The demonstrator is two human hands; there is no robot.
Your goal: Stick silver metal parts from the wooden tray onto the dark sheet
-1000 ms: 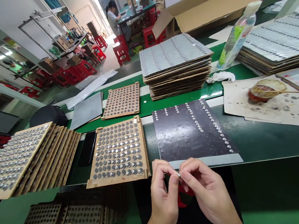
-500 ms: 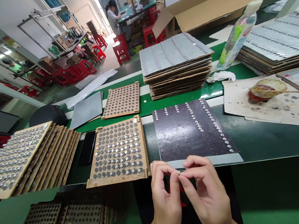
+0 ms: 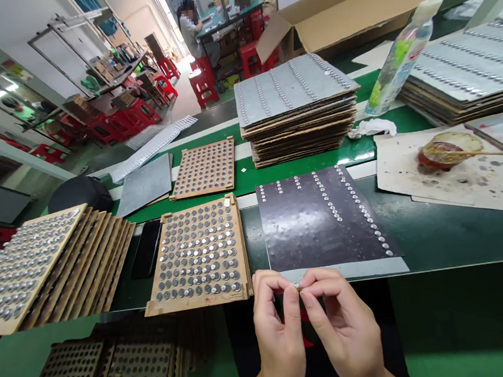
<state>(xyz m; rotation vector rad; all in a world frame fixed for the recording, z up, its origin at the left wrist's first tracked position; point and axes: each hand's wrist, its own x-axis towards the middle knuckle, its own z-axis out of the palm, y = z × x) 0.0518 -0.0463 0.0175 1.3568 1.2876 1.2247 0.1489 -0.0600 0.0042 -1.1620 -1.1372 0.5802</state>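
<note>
My left hand point(image 3: 278, 334) and my right hand point(image 3: 342, 325) meet at the near edge of the bench, fingertips pinched together on a tiny silver part point(image 3: 298, 287). Just beyond them lies a dark sheet point(image 3: 309, 230) with rows of small silver parts along its right side and top. Left of it sits a wooden grid tray point(image 3: 200, 255) filled with round metal pieces.
Fanned trays of silver pieces point(image 3: 41, 268) lie at the left. A stack of grey cardboard sheets point(image 3: 295, 110) stands behind, another stack point(image 3: 467, 73) at right. A bottle point(image 3: 399, 58), a glue dish point(image 3: 447, 149) on stained paper and an open carton point(image 3: 350, 7) are nearby. A person point(image 3: 194, 31) sits far back.
Both hands stay pinched on the small part; the fingers have shifted slightly, with the right fingertips lowering and closing in on the part.
</note>
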